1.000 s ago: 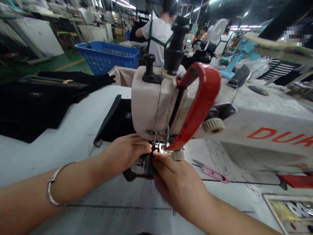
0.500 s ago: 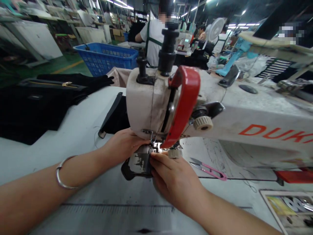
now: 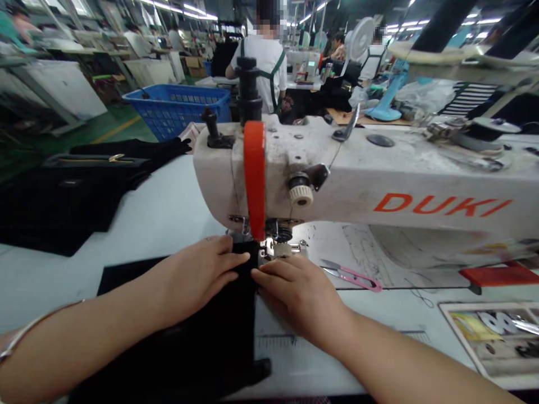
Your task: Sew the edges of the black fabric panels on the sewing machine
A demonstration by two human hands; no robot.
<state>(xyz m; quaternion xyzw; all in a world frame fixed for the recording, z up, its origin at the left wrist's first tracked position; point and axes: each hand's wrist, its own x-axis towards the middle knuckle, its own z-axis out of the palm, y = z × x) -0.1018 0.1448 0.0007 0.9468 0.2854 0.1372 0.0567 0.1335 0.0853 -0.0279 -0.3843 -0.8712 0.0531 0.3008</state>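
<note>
A black fabric panel (image 3: 181, 336) lies lengthwise on the white desk (image 3: 138, 224), its far end pointing under the presser foot (image 3: 273, 249) of a DUKI sewing machine (image 3: 337, 179). The left hand (image 3: 197, 275) and right hand (image 3: 298, 297) press it flat, arms reaching forward, fingers together and unclamped. Beyond stands a blue plastic crate (image 3: 177, 109), its contents out of sight.
</note>
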